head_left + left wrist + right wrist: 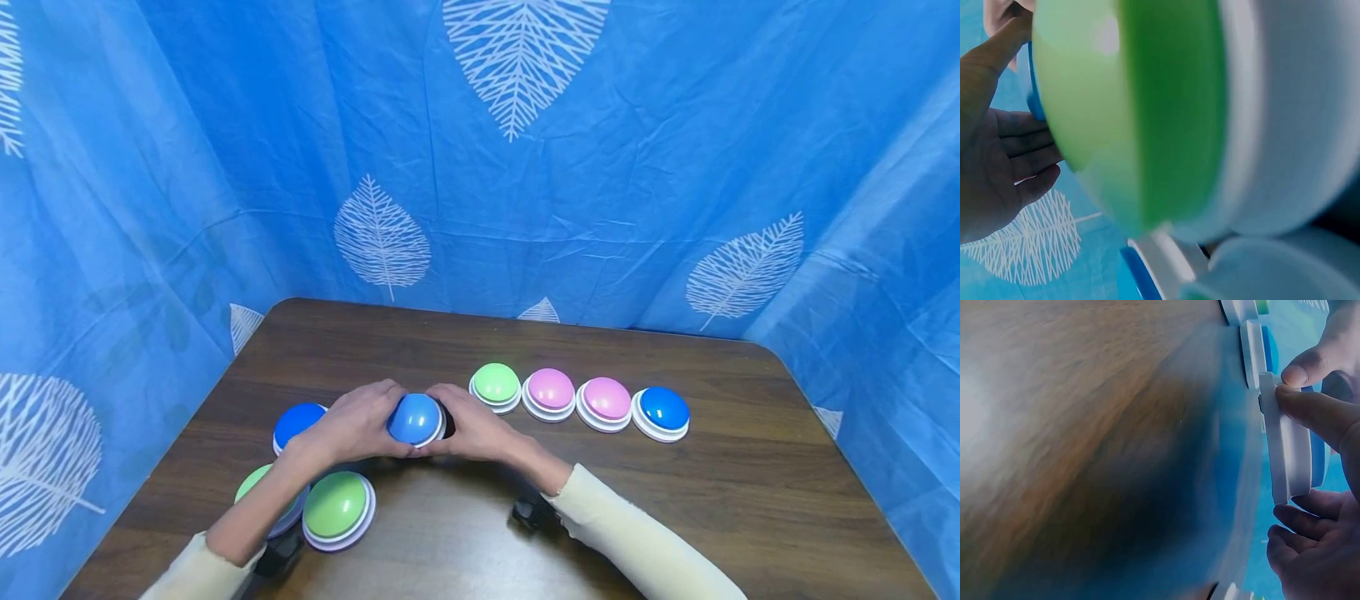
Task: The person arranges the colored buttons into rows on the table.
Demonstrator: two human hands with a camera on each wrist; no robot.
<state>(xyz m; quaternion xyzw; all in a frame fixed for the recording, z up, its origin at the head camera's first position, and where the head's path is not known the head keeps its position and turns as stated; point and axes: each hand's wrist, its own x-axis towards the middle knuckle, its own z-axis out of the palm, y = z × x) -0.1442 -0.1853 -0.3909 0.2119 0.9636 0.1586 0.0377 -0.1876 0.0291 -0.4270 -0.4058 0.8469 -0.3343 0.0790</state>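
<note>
A blue push button (415, 418) with a white round base is between my two hands, left of the table's middle. My left hand (360, 423) holds its left side, thumb at the near edge and fingers around the far side. From the right, my right hand (480, 427) grips the same button; in the right wrist view its thumb lies on the white base (1291, 447) and its fingers (1304, 525) reach under the opposite edge. Both thumbs almost meet there. Close by my left forearm are a green button (336, 505), another green one (253, 482) partly hidden, and a blue one (296, 423).
Farther right on the brown wooden table (720, 508) is a row: a green button (496, 383), a pink button (551, 389), a second pink button (607, 398) and a blue button (664, 408). A blue leaf-patterned curtain (570, 208) hangs behind and along the sides.
</note>
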